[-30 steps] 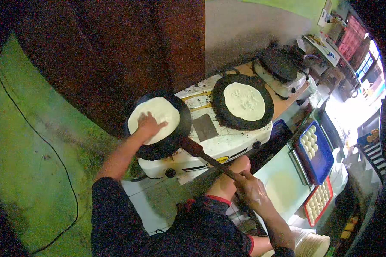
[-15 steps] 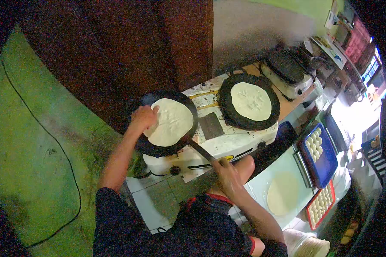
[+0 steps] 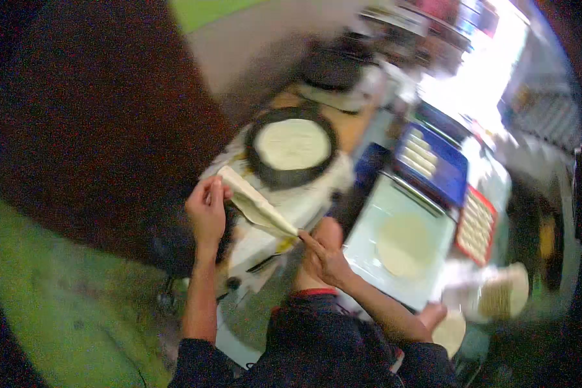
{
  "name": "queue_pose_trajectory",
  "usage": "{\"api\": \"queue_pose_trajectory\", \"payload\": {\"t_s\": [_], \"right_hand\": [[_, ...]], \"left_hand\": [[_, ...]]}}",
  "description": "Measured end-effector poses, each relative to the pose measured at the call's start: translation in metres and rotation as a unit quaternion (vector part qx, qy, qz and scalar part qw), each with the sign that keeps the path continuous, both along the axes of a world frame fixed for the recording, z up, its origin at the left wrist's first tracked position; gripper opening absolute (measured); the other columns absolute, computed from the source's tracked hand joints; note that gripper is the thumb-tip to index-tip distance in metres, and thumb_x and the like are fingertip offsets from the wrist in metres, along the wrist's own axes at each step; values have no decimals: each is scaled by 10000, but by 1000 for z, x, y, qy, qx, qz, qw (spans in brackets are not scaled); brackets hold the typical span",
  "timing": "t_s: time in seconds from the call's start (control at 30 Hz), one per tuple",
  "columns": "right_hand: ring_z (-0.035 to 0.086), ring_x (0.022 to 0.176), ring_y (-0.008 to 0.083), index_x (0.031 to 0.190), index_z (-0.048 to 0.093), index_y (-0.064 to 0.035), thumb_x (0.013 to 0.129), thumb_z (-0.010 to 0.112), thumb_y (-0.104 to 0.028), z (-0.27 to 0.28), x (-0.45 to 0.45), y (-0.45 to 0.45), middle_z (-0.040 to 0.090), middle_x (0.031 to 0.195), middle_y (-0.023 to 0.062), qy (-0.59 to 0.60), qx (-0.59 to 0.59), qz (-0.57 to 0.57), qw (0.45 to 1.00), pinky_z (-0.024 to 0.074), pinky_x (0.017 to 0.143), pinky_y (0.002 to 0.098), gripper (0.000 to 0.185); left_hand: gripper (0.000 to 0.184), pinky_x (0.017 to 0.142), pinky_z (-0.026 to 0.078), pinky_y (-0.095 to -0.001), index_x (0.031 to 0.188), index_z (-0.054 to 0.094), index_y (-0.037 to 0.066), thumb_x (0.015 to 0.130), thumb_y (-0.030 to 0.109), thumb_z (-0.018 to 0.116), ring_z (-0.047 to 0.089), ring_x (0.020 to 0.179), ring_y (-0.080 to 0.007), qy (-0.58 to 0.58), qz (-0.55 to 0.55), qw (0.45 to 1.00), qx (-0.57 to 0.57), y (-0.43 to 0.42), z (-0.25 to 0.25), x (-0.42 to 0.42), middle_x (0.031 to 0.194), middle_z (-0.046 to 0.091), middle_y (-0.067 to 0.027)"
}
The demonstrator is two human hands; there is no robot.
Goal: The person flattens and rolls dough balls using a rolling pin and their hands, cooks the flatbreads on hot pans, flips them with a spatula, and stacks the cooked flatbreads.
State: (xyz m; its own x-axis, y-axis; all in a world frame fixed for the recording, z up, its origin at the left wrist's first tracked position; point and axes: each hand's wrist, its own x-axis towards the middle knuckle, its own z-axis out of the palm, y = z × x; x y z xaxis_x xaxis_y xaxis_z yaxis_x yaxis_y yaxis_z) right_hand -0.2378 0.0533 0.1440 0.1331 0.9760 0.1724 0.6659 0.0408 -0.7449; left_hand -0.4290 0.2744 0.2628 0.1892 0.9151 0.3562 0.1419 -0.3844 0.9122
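A round flatbread (image 3: 258, 208) hangs stretched between my two hands above the white stove (image 3: 317, 187), seen nearly edge-on. My left hand (image 3: 208, 200) pinches its upper left end, and my right hand (image 3: 323, 255) pinches the lower right end. Behind and below my left hand is the left dark pan (image 3: 174, 239), blurred and partly hidden. On the right black pan (image 3: 275, 176) lies another pale round of dough (image 3: 292, 143). The spatula cannot be made out in this blurred frame.
To the right, a pale board (image 3: 362, 255) bears a thin dough round (image 3: 404, 246). Beyond it are a blue tray (image 3: 449, 169) and a red-rimmed tray (image 3: 460, 240) with dough balls. Stacked flatbreads (image 3: 507, 291) stand at the lower right. A third dark pan (image 3: 333, 68) is at the back.
The flatbread has left the left pan and is now held up in both hands. My right hand has let go of the spatula. The view has turned to the right.
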Motion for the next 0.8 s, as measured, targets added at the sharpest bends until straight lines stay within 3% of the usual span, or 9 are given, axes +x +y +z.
{"api": "queue_pose_trajectory", "payload": {"t_s": [0.13,0.2,0.23,0.27,0.4,0.5,0.63,0.73,0.8], "right_hand": [[614,818,305,1487,458,-118,912,551,-12,17,63,-193,575,905,171,-14,-43,-306,951,531,781,433,592],[610,804,302,1468,480,-87,935,547,-30,27,61,-287,580,904,173,-45,-93,-447,889,525,792,450,539],[606,800,299,1461,490,-83,949,541,-40,24,64,-339,579,896,170,-163,-47,-503,847,520,785,446,516],[605,805,295,1452,503,-81,967,525,-47,32,54,-368,586,906,171,-123,-69,-572,808,514,781,435,486],[589,854,353,1470,483,-108,943,514,-49,14,21,-473,606,965,204,-35,-139,-748,648,503,827,462,531],[599,824,305,1464,495,-120,976,501,-76,-37,-3,-528,642,944,175,-69,-103,-771,625,521,805,415,490],[643,764,196,1451,514,-124,1009,486,-101,-47,-20,-558,683,981,129,175,-17,-794,582,545,723,353,443],[653,703,124,1443,525,-126,1016,476,-101,-25,-21,-578,690,1005,91,384,-17,-752,536,547,645,305,431],[607,616,102,1446,524,-126,1004,519,-117,-58,-16,-598,673,991,70,413,6,-739,533,522,589,279,443]], "left_hand": [[242,807,560,-297,1086,653,-31,1033,186,558,681,839,-156,-45,-275,951,-132,-112,-47,172,930,706,-92],[262,812,556,-291,1115,648,-26,1032,208,562,689,860,-166,6,-426,880,-207,-194,-73,240,969,708,-102],[261,818,557,-301,1123,645,-25,1028,206,569,696,890,-182,22,-503,828,-248,-248,-86,271,1002,706,-114],[261,823,559,-311,1130,643,-25,1023,204,576,703,919,-197,41,-565,772,-288,-291,-101,294,1035,704,-126],[269,794,554,-314,1159,632,19,1013,237,574,684,933,-191,81,-649,563,-505,-468,-161,335,1016,691,-103],[427,817,513,-372,1277,531,88,979,386,595,632,1045,-230,165,-637,464,-593,-554,-194,333,1146,639,-96],[739,858,458,-398,1437,425,108,935,648,460,533,1134,-232,282,-544,514,-601,-629,-281,328,1274,553,-109],[721,847,462,-384,1411,464,93,951,645,406,551,1097,-246,322,-486,553,-595,-652,-309,336,1245,555,-102],[598,624,434,-360,1267,518,78,981,593,412,531,791,-219,289,-487,600,-565,-664,-348,342,983,578,-88]]}}
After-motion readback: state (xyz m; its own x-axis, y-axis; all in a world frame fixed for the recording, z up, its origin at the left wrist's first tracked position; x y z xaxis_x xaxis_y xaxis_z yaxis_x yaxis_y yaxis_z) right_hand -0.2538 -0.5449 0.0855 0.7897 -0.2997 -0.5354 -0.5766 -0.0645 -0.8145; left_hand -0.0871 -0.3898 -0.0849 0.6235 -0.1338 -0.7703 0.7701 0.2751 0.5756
